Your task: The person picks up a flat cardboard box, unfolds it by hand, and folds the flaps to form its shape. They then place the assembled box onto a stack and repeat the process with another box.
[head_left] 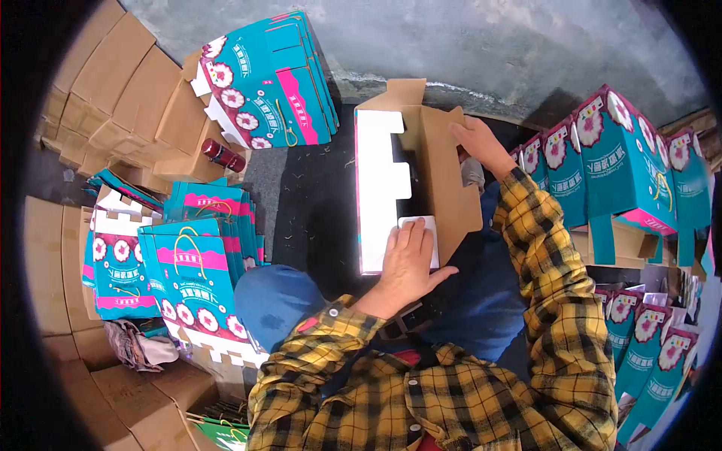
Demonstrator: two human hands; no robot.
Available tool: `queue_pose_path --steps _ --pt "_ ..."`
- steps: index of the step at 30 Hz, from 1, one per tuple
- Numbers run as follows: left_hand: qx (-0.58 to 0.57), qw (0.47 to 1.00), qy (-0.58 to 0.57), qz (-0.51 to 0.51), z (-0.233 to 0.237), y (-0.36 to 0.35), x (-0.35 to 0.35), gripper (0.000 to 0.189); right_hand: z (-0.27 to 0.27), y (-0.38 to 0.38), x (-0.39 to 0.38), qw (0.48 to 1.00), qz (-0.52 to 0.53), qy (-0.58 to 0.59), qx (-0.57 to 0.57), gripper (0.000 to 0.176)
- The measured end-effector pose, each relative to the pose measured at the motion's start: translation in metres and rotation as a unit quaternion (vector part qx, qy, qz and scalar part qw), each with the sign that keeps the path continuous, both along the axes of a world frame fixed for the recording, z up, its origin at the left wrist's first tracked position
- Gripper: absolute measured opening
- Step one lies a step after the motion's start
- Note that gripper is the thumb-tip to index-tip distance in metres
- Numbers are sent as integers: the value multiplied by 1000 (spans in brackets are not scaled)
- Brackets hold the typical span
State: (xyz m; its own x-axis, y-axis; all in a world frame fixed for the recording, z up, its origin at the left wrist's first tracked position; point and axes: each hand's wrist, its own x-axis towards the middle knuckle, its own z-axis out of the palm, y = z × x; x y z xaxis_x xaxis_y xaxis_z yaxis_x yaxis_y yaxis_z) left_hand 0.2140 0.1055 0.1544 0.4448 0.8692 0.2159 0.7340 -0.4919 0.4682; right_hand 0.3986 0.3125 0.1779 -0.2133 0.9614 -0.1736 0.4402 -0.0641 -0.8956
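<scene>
A partly folded cardboard box [451, 173] stands between my knees, its top open. Its left side is a white notched flap [381, 188]; the right panel is plain brown, and another brown flap sticks up at the far end. My left hand [410, 255] lies with fingers stretched out on a small white flap at the near end, thumb spread to the right. At the far right corner my right hand [481, 141] grips the brown panel's edge, thumb on top; the other fingers are mostly hidden behind it.
Flat teal-and-pink cartons [278, 83] lean at the back left, with more carton stacks [195, 263] by my left knee. Brown boxes [128, 83] line the left side; a red can [223, 155] rests there. Assembled teal boxes [602, 158] stand at right. A grey wall [466, 45] rises behind.
</scene>
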Motion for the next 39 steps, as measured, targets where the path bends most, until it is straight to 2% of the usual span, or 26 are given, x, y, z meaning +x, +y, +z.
queue_pose_path --steps 2,6,8,9,11,12,13,15,17,18,19,20,21,22,23,24,25,26,27,29,31,33,34,35,37,39 --pt "-4 999 -13 43 1 1 5 70 1 -4 -3 999 20 37 -24 30" --pt "-18 998 -2 57 -1 -4 4 71 15 -4 1 995 9 48 -88 35" --pt "-19 999 -3 47 -3 -9 -8 69 6 8 13 997 -51 56 10 52" --pt "-19 999 -3 41 -3 -10 -17 68 2 13 19 997 -55 55 9 52" --pt "20 1000 -6 22 -8 -7 -35 64 -6 20 26 991 -100 91 22 68" --pt "10 1000 -22 11 -7 -5 -44 64 0 16 27 994 -45 101 -16 72" --pt "0 999 -38 1 -1 -2 -54 63 0 14 29 994 -45 100 -18 72" --pt "-60 995 -78 -1 6 2 -74 61 -1 12 30 994 100 42 11 68" --pt "-59 995 -75 -4 17 3 -93 61 -1 11 21 995 94 15 9 64" --pt "-85 993 -85 14 22 3 -102 60 0 8 18 992 102 -64 47 65" --pt "-73 992 -102 16 21 5 -113 47 5 2 11 980 109 -143 84 65" --pt "-125 985 -107 45 19 4 -122 40 11 -4 5 971 126 -195 56 62" --pt "-176 975 -112 73 15 4 -129 33 5 -5 2 971 129 -194 56 62" --pt "-131 978 -131 90 6 3 -133 27 -5 -5 -1 962 113 -227 99 60" --pt "-131 978 -131 92 1 3 -134 27 -12 -6 -3 951 96 -259 142 59" --pt "-131 970 -143 145 -2 4 -132 31 -13 -8 -5 958 101 -197 183 58" --pt "-129 959 -156 198 -4 6 -130 35 -11 -8 -6 957 104 -197 185 58" --pt "-111 953 -158 232 -9 7 -127 48 -10 -7 -6 946 136 -204 210 56" --pt "-110 952 -159 235 -11 9 -122 48 -8 -8 -7 934 169 -212 234 55" --pt "9 925 -241 292 -13 12 -111 60 -8 -13 -14 921 165 -239 260 49" --pt "41 923 -244 294 -19 18 -109 65 -10 -20 -23 906 162 -264 288 49" --pt "99 941 -130 297 -21 21 -108 63 -11 -29 -32 840 190 -255 441 63" --pt "88 953 -10 290 -21 22 -108 62 -10 -33 -38 827 229 -284 428 72" --pt "88 953 -11 291 -22 20 -107 62 -12 -36 -43 826 230 -285 428 72" --pt "50 970 104 214 -23 15 -99 63 -23 -42 -49 784 320 -314 430 73" --pt "48 970 122 205 -23 15 -98 66 -34 -46 -54 799 298 -301 427 70"
